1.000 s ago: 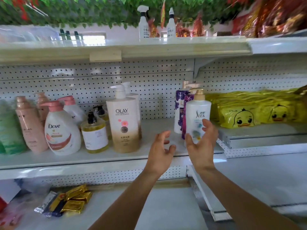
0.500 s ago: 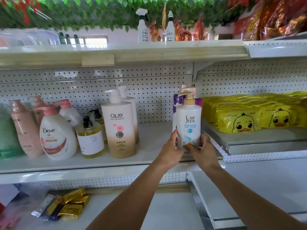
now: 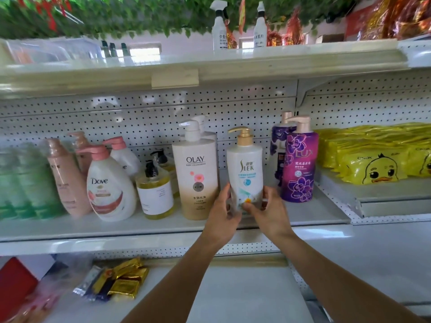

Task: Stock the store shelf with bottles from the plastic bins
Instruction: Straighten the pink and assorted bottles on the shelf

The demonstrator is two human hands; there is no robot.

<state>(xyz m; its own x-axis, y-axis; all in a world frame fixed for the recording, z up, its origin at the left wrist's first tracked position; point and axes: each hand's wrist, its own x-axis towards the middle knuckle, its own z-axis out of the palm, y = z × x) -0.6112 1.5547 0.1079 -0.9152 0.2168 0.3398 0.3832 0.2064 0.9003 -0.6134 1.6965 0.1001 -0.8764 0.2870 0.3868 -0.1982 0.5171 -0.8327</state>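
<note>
1. Both hands are on the white Slek pump bottle [image 3: 245, 169], upright with its gold pump on top, down at its lower end.
2. The left hand [image 3: 222, 217] wraps the bottle's lower left side, fingers curled round it.
3. The right hand [image 3: 270, 214] clasps the lower right side, thumb across the front by the label's flower print.
4. The bottle stands between the Olay bottle [image 3: 198, 180] and the purple Lux bottle [image 3: 299, 166], just right of the Olay, near the front edge of the middle shelf [image 3: 163, 226]. Whether its base touches the shelf, I cannot tell; the hands cover it.
5. Left of the Olay: a small amber pump bottle [image 3: 155, 192], then a Dove bottle [image 3: 109, 190], then pink bottles [image 3: 67, 180] and blurred green ones [image 3: 25, 183].
6. Far right of the Olay, past the Lux: yellow duck-print packs [image 3: 373, 169] on a lower ledge.
7. Below the Olay, gold foil packets [image 3: 126, 283] lie on the bottom shelf.
</note>
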